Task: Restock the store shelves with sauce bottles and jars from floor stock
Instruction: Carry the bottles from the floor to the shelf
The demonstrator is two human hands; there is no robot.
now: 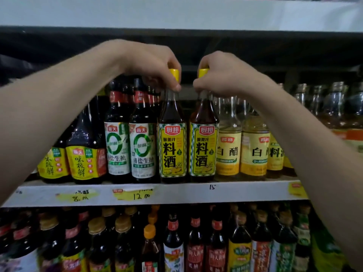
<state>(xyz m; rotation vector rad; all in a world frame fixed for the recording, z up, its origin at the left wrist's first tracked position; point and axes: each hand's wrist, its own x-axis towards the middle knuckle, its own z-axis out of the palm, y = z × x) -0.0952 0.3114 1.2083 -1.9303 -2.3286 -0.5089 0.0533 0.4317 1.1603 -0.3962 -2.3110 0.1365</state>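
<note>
Yellow caps topped the two cooking wine bottles I was handling. The left bottle [172, 146] and the right bottle [204, 148] stood upright side by side at the front of the middle shelf [176, 193], near each other, with their yellow labels facing me.

My left hand [151, 63] sat over the top of the left bottle, its fingers [172, 83] curled round the cap and upper neck. My right hand [222, 75] gripped the right bottle in the same way, fingers [200, 85] closed round the cap and neck. Both forearms reached in from the lower corners of my view.

Just left of the left bottle stood soy sauce bottles [117, 146] with white and green labels. Beyond those were dark bottles [84, 163] with yellow labels. Just right of the right bottle stood white vinegar bottles [228, 152] holding pale liquid.

Yellow price tags [135, 195] with handwritten figures were stuck on the shelf's front rim. Below it, the lower shelf bottles [172, 242] were packed close together, mostly dark, some with orange or gold caps. A white upper shelf [176, 14] ran across overhead.
</note>
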